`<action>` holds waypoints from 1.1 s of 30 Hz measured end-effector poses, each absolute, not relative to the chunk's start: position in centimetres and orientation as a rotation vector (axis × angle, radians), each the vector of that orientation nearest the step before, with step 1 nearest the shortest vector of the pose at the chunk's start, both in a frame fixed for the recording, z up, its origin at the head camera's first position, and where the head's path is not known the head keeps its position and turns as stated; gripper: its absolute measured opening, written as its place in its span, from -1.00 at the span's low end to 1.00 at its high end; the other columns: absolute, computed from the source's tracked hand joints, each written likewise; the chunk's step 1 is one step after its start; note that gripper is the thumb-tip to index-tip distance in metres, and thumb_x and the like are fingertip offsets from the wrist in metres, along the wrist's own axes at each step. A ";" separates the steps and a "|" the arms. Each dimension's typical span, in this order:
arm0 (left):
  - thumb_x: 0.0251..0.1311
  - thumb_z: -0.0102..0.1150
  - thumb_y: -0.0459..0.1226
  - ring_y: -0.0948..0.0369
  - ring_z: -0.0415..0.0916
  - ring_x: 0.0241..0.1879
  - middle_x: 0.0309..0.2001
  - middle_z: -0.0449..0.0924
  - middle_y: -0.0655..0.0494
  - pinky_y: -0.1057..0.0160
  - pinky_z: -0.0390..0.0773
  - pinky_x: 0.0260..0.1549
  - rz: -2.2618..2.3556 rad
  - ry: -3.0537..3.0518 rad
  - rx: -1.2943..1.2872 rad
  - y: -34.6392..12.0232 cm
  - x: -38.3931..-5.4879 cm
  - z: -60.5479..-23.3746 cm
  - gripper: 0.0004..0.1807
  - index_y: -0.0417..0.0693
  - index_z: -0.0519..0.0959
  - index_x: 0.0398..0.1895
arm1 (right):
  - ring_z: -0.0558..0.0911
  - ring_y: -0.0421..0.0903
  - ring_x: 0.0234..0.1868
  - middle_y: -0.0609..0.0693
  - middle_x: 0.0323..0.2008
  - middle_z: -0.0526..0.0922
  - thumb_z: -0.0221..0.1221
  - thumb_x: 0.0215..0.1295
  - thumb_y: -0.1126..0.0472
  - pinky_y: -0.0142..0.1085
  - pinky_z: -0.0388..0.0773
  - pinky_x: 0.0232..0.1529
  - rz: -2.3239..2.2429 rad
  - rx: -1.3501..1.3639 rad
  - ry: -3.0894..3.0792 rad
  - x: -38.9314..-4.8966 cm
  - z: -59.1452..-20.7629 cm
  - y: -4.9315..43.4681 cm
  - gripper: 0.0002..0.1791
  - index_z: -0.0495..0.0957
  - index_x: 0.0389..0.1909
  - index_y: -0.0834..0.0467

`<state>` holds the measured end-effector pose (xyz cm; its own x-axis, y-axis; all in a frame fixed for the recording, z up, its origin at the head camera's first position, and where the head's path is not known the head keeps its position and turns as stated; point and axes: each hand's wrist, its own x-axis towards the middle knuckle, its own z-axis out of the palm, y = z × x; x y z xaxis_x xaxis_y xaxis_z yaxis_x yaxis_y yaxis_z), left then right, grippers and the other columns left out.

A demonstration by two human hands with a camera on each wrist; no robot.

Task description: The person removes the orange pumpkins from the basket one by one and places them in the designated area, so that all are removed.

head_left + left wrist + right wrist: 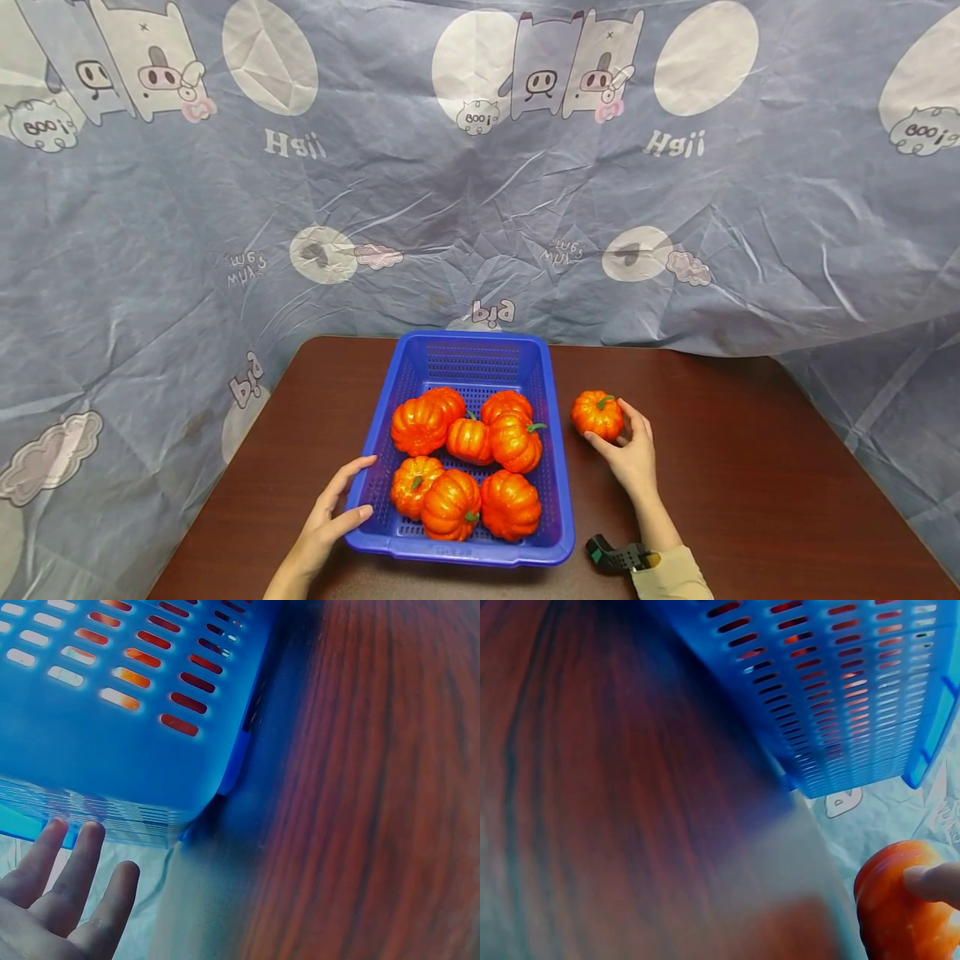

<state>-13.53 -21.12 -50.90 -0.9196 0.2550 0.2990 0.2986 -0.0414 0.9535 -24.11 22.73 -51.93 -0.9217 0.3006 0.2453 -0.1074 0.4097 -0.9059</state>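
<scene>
A small orange pumpkin [597, 415] with a green stem is to the right of the blue basket [562, 500]. My right hand [634, 454] grips this pumpkin from its right side, the thumb at its near side; in the right wrist view the thumb lies against the orange skin [900, 922]. At the basket's left side is my left hand [330, 517], fingertips right at the rim and fingers spread and fairly straight. Several more orange pumpkins [450, 504] lie inside the basket, mostly in its near and middle parts.
The basket stands on a dark brown wooden table [750, 467]. A grey-blue cloth [465, 208] with cartoon prints hangs behind and around the table. On the right wrist is a black strap [618, 557] with a device, beside a beige sleeve [672, 575].
</scene>
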 end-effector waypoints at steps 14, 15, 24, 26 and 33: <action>0.16 -0.03 -0.43 0.06 0.45 0.01 0.15 0.30 -0.27 0.09 0.55 -0.15 -2.157 -2.135 -0.641 -21.2 -13.5 -50.8 -0.38 -0.22 0.17 0.34 | 0.39 0.15 0.19 0.23 0.21 0.32 0.45 -0.09 0.23 -0.02 0.39 0.05 1.536 -0.219 -2.247 -24.9 -52.7 22.3 -0.14 0.29 0.29 0.22; 0.15 -0.02 -0.42 0.05 0.45 0.01 0.16 0.29 -0.27 0.09 0.55 -0.15 -2.165 -2.140 -0.628 -21.2 -13.5 -50.8 -0.38 -0.21 0.18 0.34 | 0.39 0.14 0.19 0.23 0.21 0.33 0.45 -0.09 0.22 -0.03 0.39 0.05 1.530 -0.228 -2.242 -25.0 -52.8 22.2 -0.14 0.29 0.29 0.22; 0.15 -0.03 -0.43 0.03 0.47 -0.02 0.12 0.27 -0.35 0.05 0.57 -0.19 -2.180 -2.137 -0.599 -21.1 -13.5 -50.9 -0.38 -0.22 0.18 0.33 | 0.36 0.13 0.23 0.19 0.27 0.33 0.43 -0.05 0.23 -0.06 0.36 0.13 1.539 -0.270 -2.190 -25.9 -53.4 21.9 -0.14 0.27 0.32 0.21; 0.15 -0.05 -0.45 0.03 0.47 -0.03 0.11 0.28 -0.36 0.05 0.58 -0.20 -2.180 -2.126 -0.602 -21.1 -13.5 -50.9 -0.39 -0.24 0.18 0.33 | 0.36 0.14 0.23 0.21 0.26 0.33 0.43 -0.04 0.20 -0.06 0.35 0.14 1.540 -0.292 -2.185 -26.1 -53.5 21.8 -0.14 0.26 0.32 0.21; 0.14 -0.06 -0.45 0.03 0.49 -0.05 0.09 0.28 -0.37 0.05 0.58 -0.22 -2.185 -2.126 -0.584 -21.0 -13.4 -51.0 -0.39 -0.22 0.18 0.33 | 0.42 0.20 0.17 0.29 0.24 0.34 0.43 -0.04 0.17 -0.05 0.36 0.13 1.573 -0.347 -2.151 -26.2 -53.6 21.6 -0.11 0.23 0.33 0.24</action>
